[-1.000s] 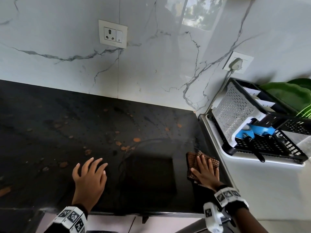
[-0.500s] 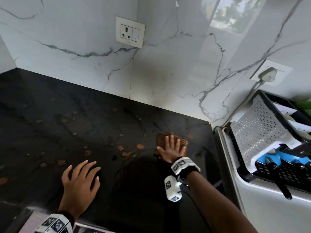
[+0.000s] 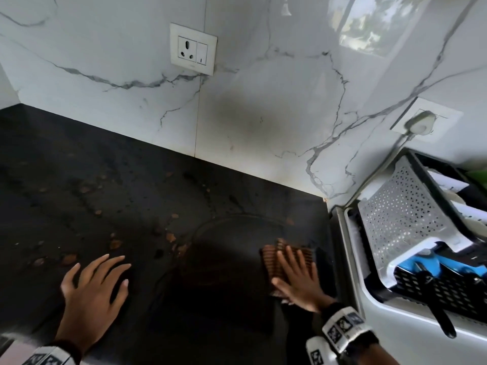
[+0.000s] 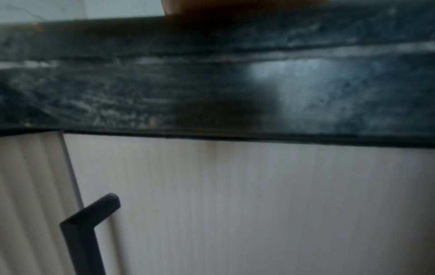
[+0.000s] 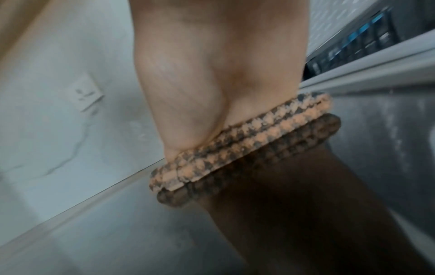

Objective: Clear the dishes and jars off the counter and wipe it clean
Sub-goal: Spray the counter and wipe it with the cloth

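The desk (image 3: 110, 180) is black stone, glossy, flecked with small orange-brown spots; its front edge (image 4: 141, 83) shows grey-white mottling on black. The cloth (image 3: 274, 262) is brown with a fine dark check; seen from the right wrist, the cloth (image 5: 240, 137) is peach and dark grey in a houndstooth-like pattern. The wall (image 3: 118, 106) is white marble with thin grey veins and a dark smudge near its middle. The socket plate (image 3: 193, 48) is white. The drying rack (image 3: 442, 288) is black mesh, holding a white perforated panel (image 3: 400, 219) and something bright blue (image 3: 421, 264). The cupboard door (image 4: 235, 204) is pale white with a black handle (image 4: 87, 223).
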Available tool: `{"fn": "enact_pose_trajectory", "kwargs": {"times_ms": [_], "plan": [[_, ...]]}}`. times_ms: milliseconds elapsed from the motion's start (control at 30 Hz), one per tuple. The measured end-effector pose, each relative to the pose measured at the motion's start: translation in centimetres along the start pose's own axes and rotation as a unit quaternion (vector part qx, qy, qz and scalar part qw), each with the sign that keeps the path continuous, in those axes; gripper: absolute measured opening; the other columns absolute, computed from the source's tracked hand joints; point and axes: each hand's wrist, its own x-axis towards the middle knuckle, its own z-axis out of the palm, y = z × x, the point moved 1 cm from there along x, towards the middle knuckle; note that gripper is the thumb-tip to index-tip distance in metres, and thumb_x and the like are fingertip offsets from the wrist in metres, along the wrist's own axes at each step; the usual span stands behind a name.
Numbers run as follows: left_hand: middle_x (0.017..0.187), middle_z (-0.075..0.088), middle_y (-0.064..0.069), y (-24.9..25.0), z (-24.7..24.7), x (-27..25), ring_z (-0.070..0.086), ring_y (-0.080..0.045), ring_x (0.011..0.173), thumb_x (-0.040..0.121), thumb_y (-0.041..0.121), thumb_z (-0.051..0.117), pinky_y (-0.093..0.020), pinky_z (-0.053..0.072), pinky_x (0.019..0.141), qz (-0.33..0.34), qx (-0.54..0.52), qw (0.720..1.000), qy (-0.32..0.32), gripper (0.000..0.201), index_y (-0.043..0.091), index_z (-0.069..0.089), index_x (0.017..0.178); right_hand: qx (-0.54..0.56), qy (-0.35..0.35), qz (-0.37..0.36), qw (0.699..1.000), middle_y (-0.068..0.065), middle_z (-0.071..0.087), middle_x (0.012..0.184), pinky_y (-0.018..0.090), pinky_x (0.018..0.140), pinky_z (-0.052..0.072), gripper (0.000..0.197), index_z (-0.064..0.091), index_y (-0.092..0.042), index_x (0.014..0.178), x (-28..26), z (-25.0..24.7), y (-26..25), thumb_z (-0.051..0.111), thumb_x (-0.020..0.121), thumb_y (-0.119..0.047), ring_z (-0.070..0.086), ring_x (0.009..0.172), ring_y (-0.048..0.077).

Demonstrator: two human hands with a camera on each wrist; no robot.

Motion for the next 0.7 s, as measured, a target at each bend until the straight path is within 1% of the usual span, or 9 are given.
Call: {"fn": "enact_pose_trajectory", "kwargs": {"times_ms": [33, 100, 167, 267, 433, 500, 567, 667, 700], "plan": [[0.111, 0.067, -0.005, 0.1, -0.1, 0.1, 0.047, -0.022, 0.116, 0.089, 0.041, 0.028, -0.041, 0.013, 0.106, -0.009, -0.002, 1.0, 0.004, 0.051, 0.015, 0.07, 0.098, 0.013, 0.003, 0.042, 0.999, -0.009, -0.037, 0.144, 0.05, 0.113, -0.011, 0.11, -0.025, -0.038, 0.137, 0.9, -0.9, 1.8, -0.01, 0.045, -0.097, -0.031, 0.136, 0.012], [0.111, 0.067, -0.005, 0.0, 0.1, 0.1, 0.048, -0.022, 0.116, 0.084, 0.038, 0.033, -0.042, 0.014, 0.106, -0.021, 0.002, 1.0, 0.002, 0.046, 0.015, 0.071, 0.098, 0.052, -0.007, 0.1, 0.994, -0.006, -0.027, 0.154, 0.052, 0.113, -0.01, 0.086, -0.015, -0.033, 0.146, 2.8, -2.3, 4.3, 0.017, 0.081, -0.078, -0.024, 0.142, 0.02], [0.113, 0.066, -0.005, -0.8, 0.6, -0.1, 0.049, -0.024, 0.118, 0.084, 0.039, 0.032, -0.047, 0.018, 0.108, -0.027, 0.013, 0.999, -0.013, 0.047, 0.015, 0.07, 0.1, 0.067, -0.004, 0.122, 0.99, -0.005, -0.022, 0.156, 0.054, 0.112, -0.009, 0.073, -0.01, -0.032, 0.149, 4.9, -3.5, 5.8, 0.029, 0.093, -0.06, -0.021, 0.143, 0.024], [0.12, 0.062, -0.002, -2.2, 1.6, -0.3, 0.046, -0.026, 0.123, 0.086, 0.044, 0.029, -0.06, 0.027, 0.105, -0.036, 0.023, 0.998, -0.046, 0.051, 0.018, 0.067, 0.106, 0.082, 0.02, 0.149, 0.985, -0.003, -0.018, 0.158, 0.055, 0.112, -0.008, 0.071, -0.007, -0.033, 0.149, 7.9, -5.4, 6.6, 0.03, 0.094, -0.059, -0.018, 0.144, 0.027], [0.116, 0.065, 0.001, -1.0, 0.5, 0.1, 0.051, -0.024, 0.119, 0.085, 0.043, 0.031, -0.054, 0.022, 0.105, -0.044, 0.035, 0.997, -0.051, 0.047, 0.021, 0.07, 0.101, 0.09, 0.022, 0.186, 0.978, -0.003, -0.015, 0.158, 0.056, 0.113, -0.006, 0.071, -0.001, -0.035, 0.15, 12.2, -7.4, 7.3, 0.033, 0.093, -0.06, -0.015, 0.144, 0.029], [0.116, 0.064, 0.002, -1.1, 0.3, 0.1, 0.046, -0.015, 0.123, 0.087, 0.046, 0.028, -0.053, 0.022, 0.106, -0.054, 0.028, 0.996, -0.065, 0.05, 0.022, 0.069, 0.102, 0.087, 0.023, 0.192, 0.977, -0.003, -0.015, 0.158, 0.058, 0.114, -0.005, 0.07, 0.002, -0.037, 0.15, 13.6, -8.2, 7.4, 0.033, 0.092, -0.061, -0.015, 0.144, 0.03], [0.118, 0.062, 0.004, -1.5, 0.5, 0.0, 0.033, 0.002, 0.13, 0.088, 0.05, 0.025, -0.053, 0.022, 0.106, -0.059, 0.021, 0.995, -0.079, 0.052, 0.024, 0.068, 0.103, 0.107, 0.034, 0.21, 0.971, -0.004, -0.012, 0.159, 0.056, 0.113, -0.007, 0.071, 0.001, -0.035, 0.15, 15.1, -8.9, 7.8, 0.032, 0.092, -0.062, -0.014, 0.145, 0.028], [0.118, 0.057, 0.015, -1.9, 0.8, -0.1, 0.032, 0.003, 0.131, 0.089, 0.061, 0.015, -0.055, 0.021, 0.108, -0.065, 0.006, 0.995, -0.082, 0.062, 0.029, 0.067, 0.103, 0.082, 0.02, 0.216, 0.973, -0.004, -0.015, 0.158, 0.061, 0.112, -0.005, 0.073, 0.001, -0.037, 0.149, 17.5, -9.3, 8.9, 0.03, 0.089, -0.066, -0.016, 0.144, 0.032], [0.118, 0.057, 0.015, -1.8, 0.6, 0.1, 0.026, 0.008, 0.132, 0.089, 0.062, 0.013, -0.053, 0.019, 0.11, -0.067, 0.001, 0.995, -0.077, 0.064, 0.03, 0.067, 0.103, 0.076, 0.015, 0.213, 0.974, -0.003, -0.016, 0.158, 0.061, 0.112, -0.004, 0.073, 0.001, -0.038, 0.149, 18.5, -9.5, 9.2, 0.029, 0.089, -0.068, -0.016, 0.144, 0.033]]}}
